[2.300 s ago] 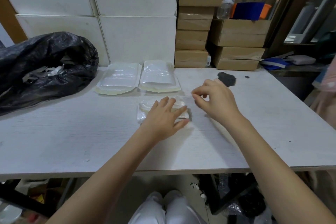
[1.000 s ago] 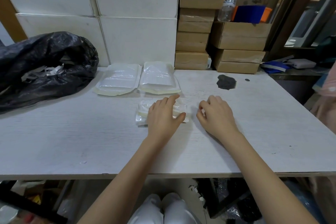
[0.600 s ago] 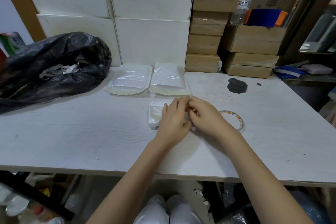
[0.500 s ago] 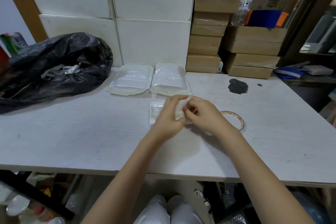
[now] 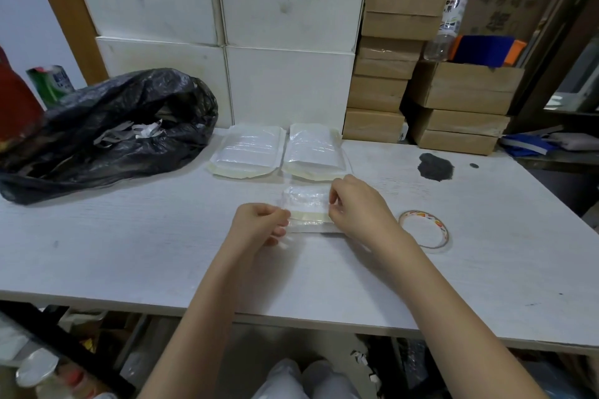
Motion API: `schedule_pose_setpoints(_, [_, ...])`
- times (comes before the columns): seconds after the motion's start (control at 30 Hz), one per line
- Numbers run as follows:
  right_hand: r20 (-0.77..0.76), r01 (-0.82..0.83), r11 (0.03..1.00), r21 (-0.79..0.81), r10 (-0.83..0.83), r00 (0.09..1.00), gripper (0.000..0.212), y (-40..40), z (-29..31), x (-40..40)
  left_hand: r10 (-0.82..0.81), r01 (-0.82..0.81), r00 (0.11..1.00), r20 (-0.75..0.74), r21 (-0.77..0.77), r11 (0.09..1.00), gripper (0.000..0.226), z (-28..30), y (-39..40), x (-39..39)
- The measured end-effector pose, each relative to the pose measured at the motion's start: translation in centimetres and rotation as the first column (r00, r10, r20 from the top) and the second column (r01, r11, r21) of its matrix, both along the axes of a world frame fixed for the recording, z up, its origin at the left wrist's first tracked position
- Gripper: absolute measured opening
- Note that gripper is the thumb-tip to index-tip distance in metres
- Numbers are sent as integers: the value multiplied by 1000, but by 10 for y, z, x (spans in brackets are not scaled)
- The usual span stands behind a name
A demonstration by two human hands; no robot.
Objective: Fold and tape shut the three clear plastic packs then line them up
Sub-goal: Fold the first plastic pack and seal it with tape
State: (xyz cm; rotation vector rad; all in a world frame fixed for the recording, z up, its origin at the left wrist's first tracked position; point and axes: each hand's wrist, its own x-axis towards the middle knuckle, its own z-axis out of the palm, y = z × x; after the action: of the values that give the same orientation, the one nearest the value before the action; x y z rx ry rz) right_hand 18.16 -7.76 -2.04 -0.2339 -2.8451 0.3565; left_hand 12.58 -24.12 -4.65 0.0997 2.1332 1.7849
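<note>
The third clear plastic pack (image 5: 306, 209) lay flat on the white counter (image 5: 129, 249), just in front of the two finished packs, with a yellowish band across its near half. The left hand (image 5: 259, 227) sat at the pack's left edge, its fingers (image 5: 280, 215) curled and pinched together with the thumb at that edge; whether they held a strip of tape or the plastic itself could not be told. The right hand (image 5: 359, 207) was at the pack's right edge, its fingers (image 5: 335, 201) bent down and pinching there in the same way. Behind, the left finished pack (image 5: 248, 151) and the right finished pack (image 5: 312, 152) lay side by side, almost touching, close to the white wall panels (image 5: 285, 42). A roll of tape (image 5: 424, 232) with a coloured pattern lay flat on the counter to the right of the right hand, near but apart from it. A black rubbish bag (image 5: 113, 133) holding paper strips slumped on the counter's left part. Brown cardboard boxes (image 5: 382, 74) were stacked at the back right, with a clear bottle (image 5: 449, 10) leaning among them, and a dark stain (image 5: 436, 167) marked the counter before them.
</note>
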Motion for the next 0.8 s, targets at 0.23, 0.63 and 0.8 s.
schedule_pose_setpoints(0.23, [-32,-224,965,-135,221,975,15,-28,3,-14,-32,37,995,-94,51,998,14,-4,-3,1])
schedule_pose_setpoints(0.63, [80,-271,952,143,262,962,23,-33,13,-25,1,1,920,-391,4,1000,10,-25,2,-4])
schedule_pose_setpoints(0.8, [196,-296,939,176,261,945,20,-39,23,-31,-12,-38,847,-532,-83,996,13,-29,2,-4])
